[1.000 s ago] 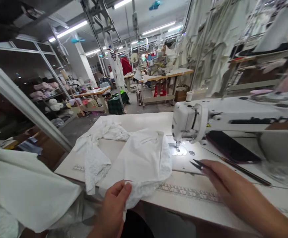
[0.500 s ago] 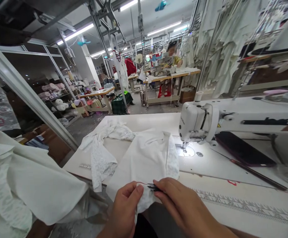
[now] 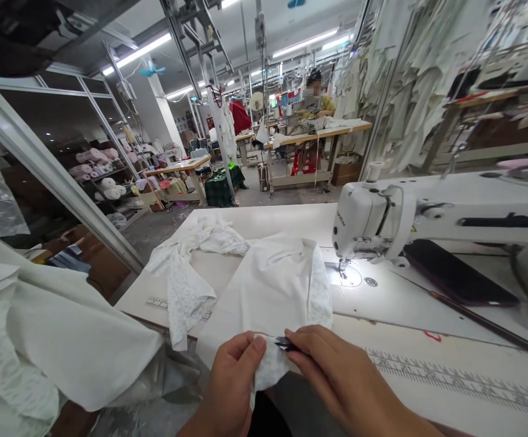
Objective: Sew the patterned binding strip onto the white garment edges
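A white garment [image 3: 273, 285] with pale-patterned parts lies across the sewing table [image 3: 264, 217] and hangs over its front edge. My left hand [image 3: 236, 370] pinches the garment's near edge between thumb and fingers. In my right hand [image 3: 328, 364] is a pair of small dark thread snips [image 3: 284, 343], their tips touching or very close to the pinched edge. Most of the snips' body is hidden under my fingers. To the right of the garment stands a white sewing machine [image 3: 364, 221], its lit needle area beside the cloth.
A dark phone [image 3: 459, 273] and a brown stick-like tool [image 3: 487, 321] lie under the machine's arm. Printed rulers [image 3: 455, 376] run along the table front. More pale cloth [image 3: 86, 328] hangs at left. A person [image 3: 318, 100] sits at a farther table.
The view has shifted slightly, so the machine appears a little farther right. Both hands keep their hold at the garment's edge, with little visible movement.
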Demonstrator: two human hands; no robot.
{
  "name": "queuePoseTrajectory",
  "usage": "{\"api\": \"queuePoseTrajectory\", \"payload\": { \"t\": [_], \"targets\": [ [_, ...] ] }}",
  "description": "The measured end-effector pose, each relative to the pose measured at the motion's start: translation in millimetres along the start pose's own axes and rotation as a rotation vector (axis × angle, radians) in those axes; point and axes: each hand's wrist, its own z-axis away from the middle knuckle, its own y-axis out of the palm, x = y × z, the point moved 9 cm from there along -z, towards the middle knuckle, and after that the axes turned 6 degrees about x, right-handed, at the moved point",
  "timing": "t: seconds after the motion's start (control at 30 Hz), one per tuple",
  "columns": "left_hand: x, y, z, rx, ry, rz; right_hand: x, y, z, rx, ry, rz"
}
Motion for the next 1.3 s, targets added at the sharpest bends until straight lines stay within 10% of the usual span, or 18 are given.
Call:
{"api": "queuePoseTrajectory", "payload": {
  "t": [0.63, 0.87, 1.3],
  "targets": [
    [1.2, -2.9, -3.0, 0.009, 0.024, -0.085, 6.2, -3.3, -3.9, -0.053, -0.047, 0.004],
    [0.1, -14.3, -3.5, -0.152, -0.032, 0.069, -54.1, -3.6, -1.1, -0.136, 0.450, -0.653],
    [-3.6, -20.1, -5.3, -0.121, 0.026, -0.012, -42.9, 26.2, -17.3, -0.006, 0.500, -1.006]
  ]
}}
